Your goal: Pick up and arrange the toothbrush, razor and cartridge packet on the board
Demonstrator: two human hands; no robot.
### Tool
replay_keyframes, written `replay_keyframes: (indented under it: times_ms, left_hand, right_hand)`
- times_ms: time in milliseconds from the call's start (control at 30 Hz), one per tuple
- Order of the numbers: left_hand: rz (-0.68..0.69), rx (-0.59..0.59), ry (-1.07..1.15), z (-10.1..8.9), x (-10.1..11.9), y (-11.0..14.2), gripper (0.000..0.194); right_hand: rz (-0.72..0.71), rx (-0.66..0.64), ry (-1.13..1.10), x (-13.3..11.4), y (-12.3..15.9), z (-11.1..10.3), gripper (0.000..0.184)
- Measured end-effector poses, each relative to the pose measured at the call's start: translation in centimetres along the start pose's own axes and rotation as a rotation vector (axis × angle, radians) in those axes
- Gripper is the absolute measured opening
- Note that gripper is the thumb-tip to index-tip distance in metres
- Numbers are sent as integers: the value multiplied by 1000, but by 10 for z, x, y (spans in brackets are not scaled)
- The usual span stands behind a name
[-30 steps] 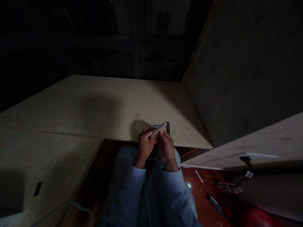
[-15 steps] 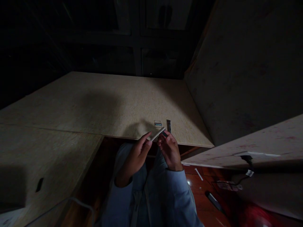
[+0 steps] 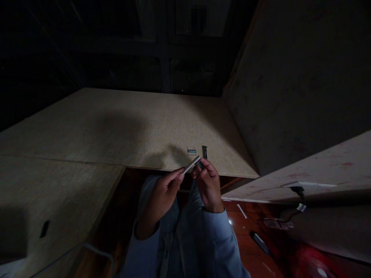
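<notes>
Our left hand (image 3: 173, 179) pinches pale stick (image 3: 191, 165) between thumb and fingers; our right hand (image 3: 206, 173) pinches small dark-green piece (image 3: 200, 165) at stick's far end. Just beyond, clear case (image 3: 191, 151) and dark slim tool (image 3: 204, 151) lie on bench (image 3: 162, 131).

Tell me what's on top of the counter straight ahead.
On the counter lie a clear case and, to its right, a slim dark thing. The left hand, right hand and stick hide bits of the near edge; anything behind them can't be seen.
</notes>
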State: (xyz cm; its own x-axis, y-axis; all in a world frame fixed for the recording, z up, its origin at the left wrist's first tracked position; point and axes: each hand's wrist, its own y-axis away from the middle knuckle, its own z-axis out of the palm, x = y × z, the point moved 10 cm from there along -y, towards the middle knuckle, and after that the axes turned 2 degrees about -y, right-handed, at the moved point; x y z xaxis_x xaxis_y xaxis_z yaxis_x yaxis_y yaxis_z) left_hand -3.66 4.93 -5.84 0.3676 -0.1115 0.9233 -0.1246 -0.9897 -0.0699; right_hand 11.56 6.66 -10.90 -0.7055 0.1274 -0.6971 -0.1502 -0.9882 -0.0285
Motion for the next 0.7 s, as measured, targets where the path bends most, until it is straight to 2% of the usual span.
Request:
replay_keyframes:
  times_ms: [133, 233, 333, 533, 700]
  left_hand:
    - [-32, -90, 41, 8, -3, 1, 45]
    - [-48, -113, 69, 12, -6, 2, 44]
    - [-45, -91, 92, 11, -10, 1, 44]
    - [-21, 46, 65, 4, -14, -6, 45]
    - [7, 34, 71, 10, -9, -4, 43]
  right_hand:
    - [6, 2, 6, 0, -1, -2, 45]
    - [11, 5, 23, 0, -1, -3, 46]
    - [22, 15, 15, 0, -1, -3, 48]
    - [47, 22, 34, 4, -1, -3, 47]
    - [41, 31, 20, 6, -3, -8, 47]
